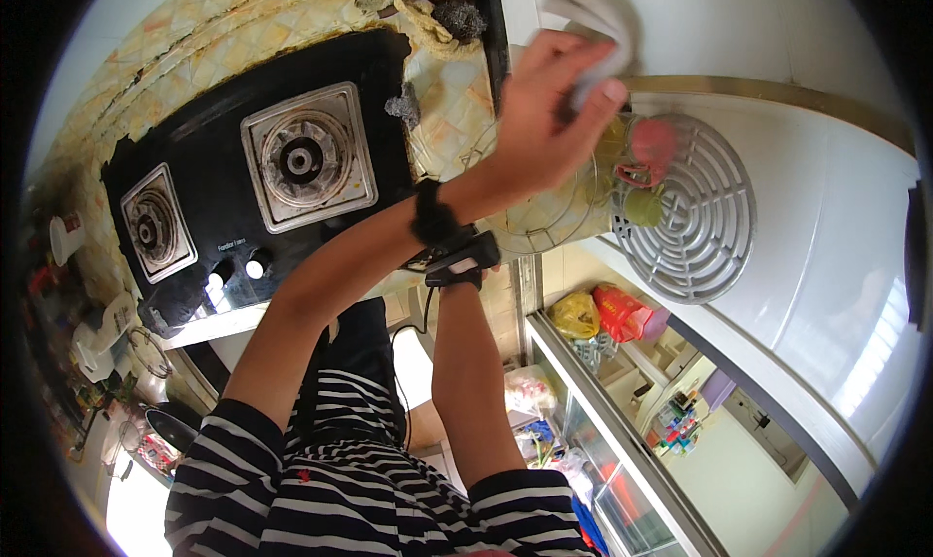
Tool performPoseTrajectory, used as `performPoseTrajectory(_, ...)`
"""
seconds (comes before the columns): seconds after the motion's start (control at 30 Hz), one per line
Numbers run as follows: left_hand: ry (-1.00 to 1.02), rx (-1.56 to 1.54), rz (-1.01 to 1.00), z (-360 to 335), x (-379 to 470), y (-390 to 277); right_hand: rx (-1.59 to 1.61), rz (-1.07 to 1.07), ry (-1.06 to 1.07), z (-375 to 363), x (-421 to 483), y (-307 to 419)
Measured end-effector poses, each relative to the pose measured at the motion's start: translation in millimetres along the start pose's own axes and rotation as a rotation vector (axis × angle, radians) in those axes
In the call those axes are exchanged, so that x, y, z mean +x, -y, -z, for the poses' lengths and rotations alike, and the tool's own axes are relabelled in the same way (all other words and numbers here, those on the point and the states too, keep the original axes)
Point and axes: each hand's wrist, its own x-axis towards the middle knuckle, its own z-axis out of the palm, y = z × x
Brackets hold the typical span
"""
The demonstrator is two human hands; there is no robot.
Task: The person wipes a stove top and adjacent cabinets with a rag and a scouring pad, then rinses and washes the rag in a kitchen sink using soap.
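My left hand (557, 108) is raised at the upper middle of the view, closed on a blurred greyish-white cloth (594, 17) against a white panel (700, 28). It has a black band on the wrist. My right hand (491, 270) is mostly hidden behind a black device strapped at its wrist, below the left forearm; only bits of fingers show. Left of the hands lies a black gas hob (211, 163) with two burners. A steel wool pad (403, 106) lies at its right edge. Another steel wool pad (459, 20) rests by crumpled cloths (423, 28) above.
A round slotted metal grille (718, 214) is at the right, with blurred pink (652, 141) and green (643, 207) objects before it. A wire rack (539, 240) lies under my left forearm. Yellow (574, 314) and red (619, 313) bags are by a sliding frame (605, 411).
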Motion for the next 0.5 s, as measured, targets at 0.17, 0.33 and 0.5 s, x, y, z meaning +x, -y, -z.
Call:
performPoseTrajectory(0.17, 0.053, -0.062, -0.204, -29.6, 9.4, 28.1, 0.166, -0.079, -0.011, -13.0, 11.1, -1.3)
performPoseTrajectory(0.33, -0.071, 0.022, -0.216, -54.4, 20.5, 32.0, 0.288, -0.154, 0.008, -15.6, 13.6, 3.3)
performPoseTrajectory(0.5, 0.046, 0.046, -0.353, -61.6, 31.4, 34.8, 0.352, -0.245, 0.015, -15.1, 11.9, 1.2)
